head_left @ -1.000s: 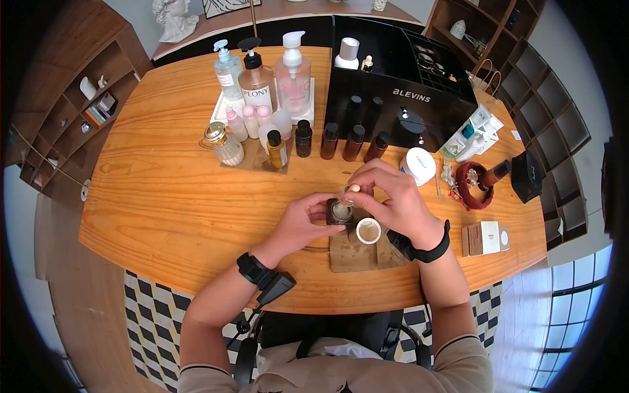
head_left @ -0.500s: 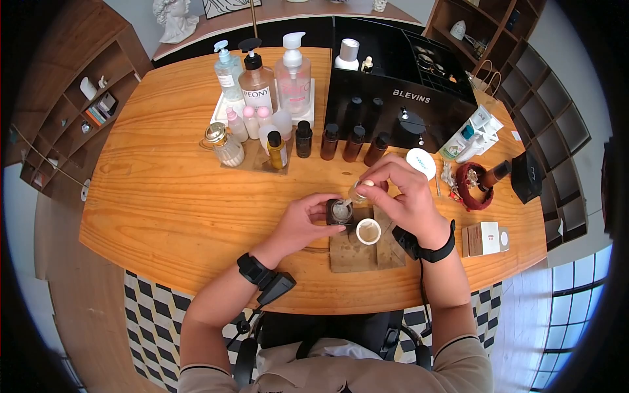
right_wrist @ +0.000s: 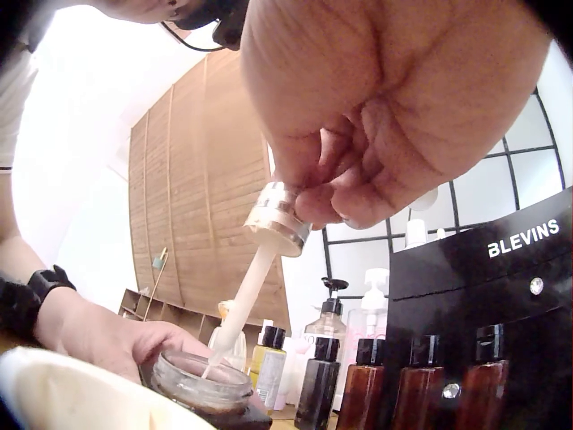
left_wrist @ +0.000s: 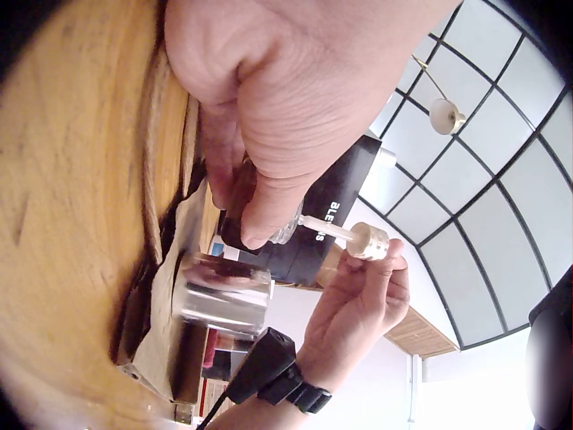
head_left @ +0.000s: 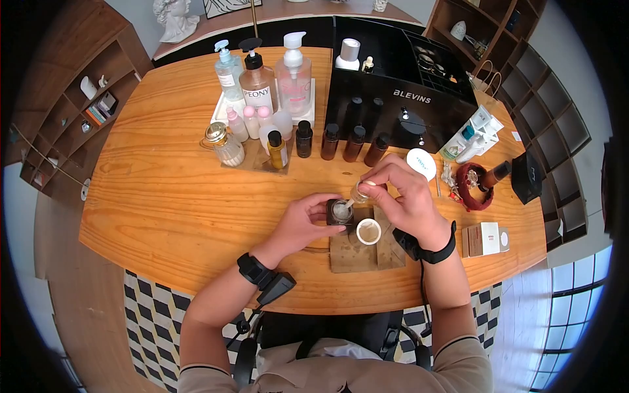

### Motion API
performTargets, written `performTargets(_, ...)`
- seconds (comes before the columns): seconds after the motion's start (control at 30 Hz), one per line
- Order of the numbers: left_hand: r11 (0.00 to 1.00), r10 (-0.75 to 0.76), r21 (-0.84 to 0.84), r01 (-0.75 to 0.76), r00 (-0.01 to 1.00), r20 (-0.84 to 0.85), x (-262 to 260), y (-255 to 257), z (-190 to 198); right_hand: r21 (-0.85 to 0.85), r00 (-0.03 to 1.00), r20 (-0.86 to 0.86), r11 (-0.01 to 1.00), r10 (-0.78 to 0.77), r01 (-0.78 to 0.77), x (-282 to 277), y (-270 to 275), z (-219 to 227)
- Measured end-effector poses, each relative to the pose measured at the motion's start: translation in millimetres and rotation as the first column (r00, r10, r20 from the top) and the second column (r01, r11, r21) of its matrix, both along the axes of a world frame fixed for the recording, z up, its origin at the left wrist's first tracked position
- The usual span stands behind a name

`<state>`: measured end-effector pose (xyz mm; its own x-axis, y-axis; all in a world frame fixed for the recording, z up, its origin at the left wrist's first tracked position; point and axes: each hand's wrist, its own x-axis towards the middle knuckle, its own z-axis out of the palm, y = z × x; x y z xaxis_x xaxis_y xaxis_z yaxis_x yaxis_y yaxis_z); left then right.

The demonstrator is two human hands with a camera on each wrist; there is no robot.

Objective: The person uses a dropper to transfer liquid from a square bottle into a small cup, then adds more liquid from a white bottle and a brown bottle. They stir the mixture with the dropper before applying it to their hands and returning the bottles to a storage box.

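My left hand grips a small dark glass jar, open at the top, with the thumb and fingers on its sides. Above it, my right hand pinches a dropper by its top. The dropper has a silvery collar and a whitish tube, which slants down so the tip is inside the jar's glass mouth. In the left wrist view, a silvery cup stands beside the jar; its white rim shows close up in the right wrist view.
Brown paper lies under the cup. Dark bottles stand before a black BLEVINS box. Pump bottles are at back left. A white lid, a red ring-shaped holder and a small carton lie right.
My right hand has moved right and drawn the dropper partly up out of the jar, tilting it; more of its tube shows. The left hand and jar have stayed in place.
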<state>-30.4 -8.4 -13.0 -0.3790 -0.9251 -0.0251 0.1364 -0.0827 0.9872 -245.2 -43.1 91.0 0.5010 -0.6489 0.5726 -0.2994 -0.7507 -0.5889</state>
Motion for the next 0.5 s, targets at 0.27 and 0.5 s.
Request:
performTargets(0.27, 1.000, 0.010, -0.016, -0.010, 1.000, -0.012, -1, 0, -2, 0.002, 1.000, -0.014, 1.000, 0.001, -0.001, 2, -1, -3)
performTargets(0.5, 1.000, 0.017, -0.010, -0.017, 1.000, -0.003, -1, 0, -1, 0.038, 1.000, -0.011, 0.999, 0.012, -0.012, 10, 0, -10)
